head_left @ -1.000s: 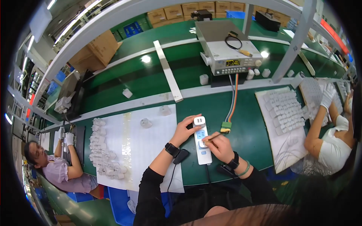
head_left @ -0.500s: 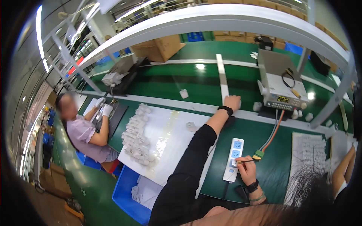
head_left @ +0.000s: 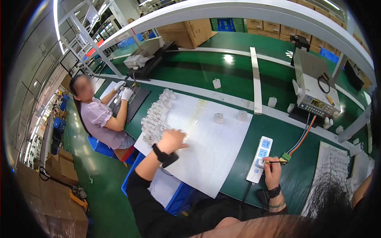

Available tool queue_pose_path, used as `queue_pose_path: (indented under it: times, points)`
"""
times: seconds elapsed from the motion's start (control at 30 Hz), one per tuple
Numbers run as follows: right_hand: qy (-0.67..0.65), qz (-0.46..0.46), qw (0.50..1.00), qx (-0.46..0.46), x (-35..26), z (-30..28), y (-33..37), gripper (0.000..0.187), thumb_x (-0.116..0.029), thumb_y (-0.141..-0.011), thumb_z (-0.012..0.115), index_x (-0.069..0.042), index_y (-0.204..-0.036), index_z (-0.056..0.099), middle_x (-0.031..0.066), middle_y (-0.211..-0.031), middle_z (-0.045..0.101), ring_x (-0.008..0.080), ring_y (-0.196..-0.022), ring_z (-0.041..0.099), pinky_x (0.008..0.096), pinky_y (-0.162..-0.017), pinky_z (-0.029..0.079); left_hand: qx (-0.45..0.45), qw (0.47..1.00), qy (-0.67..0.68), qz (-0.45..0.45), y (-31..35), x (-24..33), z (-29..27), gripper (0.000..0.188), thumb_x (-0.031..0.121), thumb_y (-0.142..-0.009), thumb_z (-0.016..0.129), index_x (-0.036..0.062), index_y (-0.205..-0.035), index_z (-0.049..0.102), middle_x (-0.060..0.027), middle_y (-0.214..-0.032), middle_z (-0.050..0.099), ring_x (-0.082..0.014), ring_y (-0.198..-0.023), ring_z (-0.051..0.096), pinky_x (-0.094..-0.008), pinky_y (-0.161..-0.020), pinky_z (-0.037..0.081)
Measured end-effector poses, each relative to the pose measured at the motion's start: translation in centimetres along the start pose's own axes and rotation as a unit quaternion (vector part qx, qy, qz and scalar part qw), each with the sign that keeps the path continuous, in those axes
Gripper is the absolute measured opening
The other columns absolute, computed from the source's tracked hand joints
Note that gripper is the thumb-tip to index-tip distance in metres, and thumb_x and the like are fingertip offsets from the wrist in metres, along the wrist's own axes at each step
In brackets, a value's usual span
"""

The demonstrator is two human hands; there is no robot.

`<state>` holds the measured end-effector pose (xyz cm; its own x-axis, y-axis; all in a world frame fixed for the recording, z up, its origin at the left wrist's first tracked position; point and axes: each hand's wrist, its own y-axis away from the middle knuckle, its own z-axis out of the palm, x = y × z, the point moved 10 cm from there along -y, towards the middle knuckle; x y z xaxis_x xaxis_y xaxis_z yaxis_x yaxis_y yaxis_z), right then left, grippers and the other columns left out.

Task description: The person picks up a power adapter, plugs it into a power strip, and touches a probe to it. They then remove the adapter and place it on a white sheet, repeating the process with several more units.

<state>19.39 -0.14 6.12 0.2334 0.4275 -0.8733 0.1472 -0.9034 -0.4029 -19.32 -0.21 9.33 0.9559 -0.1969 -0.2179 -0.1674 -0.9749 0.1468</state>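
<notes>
My left hand (head_left: 172,141) reaches over the white sheet (head_left: 198,170), fingers apart and holding nothing visible. Just beyond it lies a pile of white plug adapters (head_left: 156,117). My right hand (head_left: 272,174) pinches a thin black test probe (head_left: 274,162) beside the white power strip (head_left: 254,171). The probe's tip points at a white adapter (head_left: 260,162) seated on the strip; whether they touch I cannot tell. A green connector (head_left: 285,157) sits by the probe's other end. Two more adapters (head_left: 218,118) (head_left: 242,116) stand apart on the sheet.
A bench meter (head_left: 317,101) at the right feeds grey and orange wires to the connector. Single adapters (head_left: 272,102) stand along the back rail. A blue bin (head_left: 174,206) is below the sheet's near edge. At the left sits a gloved co-worker (head_left: 101,109). An overhead shelf beam crosses above.
My left hand has swung back from the rear rail to the pile on the left. A white adapter now shows where that hand was. My right hand keeps the probe by the strip.
</notes>
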Motion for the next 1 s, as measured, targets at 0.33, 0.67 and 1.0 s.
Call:
queue_pose_path:
  times: [0.33, 0.67, 1.0]
  points:
    - [0.018, -0.013, 1.000, 0.013, 0.0, -0.3, 0.5, 0.017, -0.005, -0.084, 0.059, -0.005, -0.100, 0.065, 0.0057, -0.084, 0.051, 0.0153, -0.071, 0.051, 0.0270, -0.063, 0.042, -0.002, 0.995, -0.071, -0.071, 2.4, -4.1, 5.4, 0.033, 0.034, -0.070, 0.073, 0.0094, -0.091, 0.065, -0.0073, -0.091, 0.062, -0.0270, -0.087, 0.063, -0.0390, -0.070, 0.049]
    - [-0.023, 0.021, 0.999, 0.013, 0.1, -0.4, 0.3, 0.019, -0.005, -0.084, 0.061, -0.005, -0.103, 0.066, 0.0058, -0.083, 0.053, 0.0149, -0.067, 0.053, 0.0258, -0.061, 0.043, 0.044, 0.889, 0.452, 0.061, -5.5, 4.5, -0.9, 0.055, 0.012, -0.071, 0.076, 0.0065, -0.122, 0.055, -0.0056, -0.090, 0.058, -0.0202, -0.089, 0.061, -0.0328, -0.076, 0.051]
    - [-0.054, 0.006, 0.999, -0.006, 0.1, -0.3, 0.3, 0.020, -0.005, -0.084, 0.062, -0.006, -0.104, 0.066, 0.0048, -0.084, 0.053, 0.0128, -0.065, 0.051, 0.0249, -0.060, 0.043, -0.028, 0.676, 0.720, 0.155, -16.8, 25.2, -1.2, 0.046, 0.014, -0.075, 0.078, 0.0057, -0.116, 0.059, -0.0028, -0.104, 0.065, -0.0149, -0.093, 0.062, -0.0274, -0.083, 0.050]
